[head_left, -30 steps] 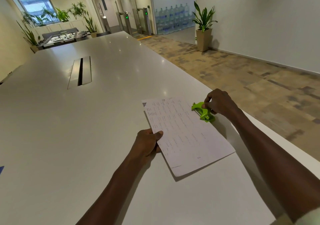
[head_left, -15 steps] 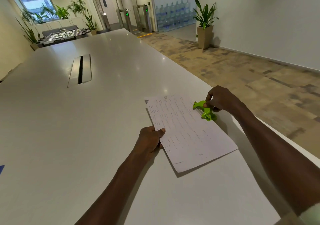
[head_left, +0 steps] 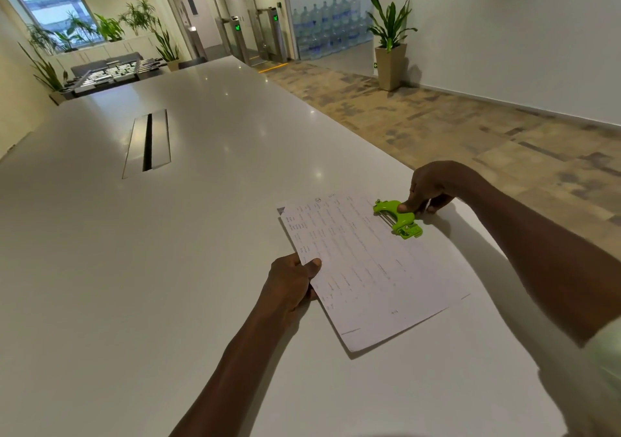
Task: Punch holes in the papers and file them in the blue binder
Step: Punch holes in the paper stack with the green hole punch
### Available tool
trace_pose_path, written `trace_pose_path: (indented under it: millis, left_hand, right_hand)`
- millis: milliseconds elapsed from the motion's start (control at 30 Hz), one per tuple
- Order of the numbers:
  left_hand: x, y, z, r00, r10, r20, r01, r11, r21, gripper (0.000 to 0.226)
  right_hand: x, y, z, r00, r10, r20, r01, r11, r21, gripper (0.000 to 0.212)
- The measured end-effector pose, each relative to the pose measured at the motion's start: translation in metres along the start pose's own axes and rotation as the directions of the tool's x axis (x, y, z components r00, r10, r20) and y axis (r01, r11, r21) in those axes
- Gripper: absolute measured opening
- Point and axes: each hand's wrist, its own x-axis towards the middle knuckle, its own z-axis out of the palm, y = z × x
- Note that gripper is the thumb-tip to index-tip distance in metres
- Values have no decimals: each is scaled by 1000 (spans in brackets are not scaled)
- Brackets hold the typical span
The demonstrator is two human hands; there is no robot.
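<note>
A thin stack of printed white papers (head_left: pixel 366 268) lies on the white table (head_left: pixel 168 268), angled with its long edges running away from me. A small bright green hole punch (head_left: pixel 398 220) sits on the papers' right long edge, near the far end. My right hand (head_left: pixel 428 189) holds the punch, thumb on its top and fingers curled behind it. My left hand (head_left: pixel 290 283) pinches the papers' left edge, thumb on top. The blue binder is not in view.
The table's right edge runs close past the punch, with carpeted floor beyond. A metal cable slot (head_left: pixel 148 142) is set into the tabletop far left. A potted plant (head_left: pixel 389 40) stands by the far wall.
My right hand has shifted slightly on the punch, its thumb now lying on top. The papers and my left hand stay where they were.
</note>
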Motion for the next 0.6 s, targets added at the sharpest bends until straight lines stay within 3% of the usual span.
trace_pose_path:
  millis: [267, 400, 600]
  left_hand:
    - [2, -1, 0, 1000, 10, 11, -10, 1000, 1, 27]
    - [1, 1, 1, 1000, -14, 7, 14, 999, -39, 28]
    - [1, 1, 4, 1000, -22, -11, 22, 998, -63, 30]
  right_hand:
    - [23, -3, 8, 998, 63, -12, -63, 997, -40, 34]
    - [26, -4, 9, 997, 69, -44, -73, 993, -98, 37]
    - [8, -6, 10, 998, 22, -63, -25, 999, -49, 42]
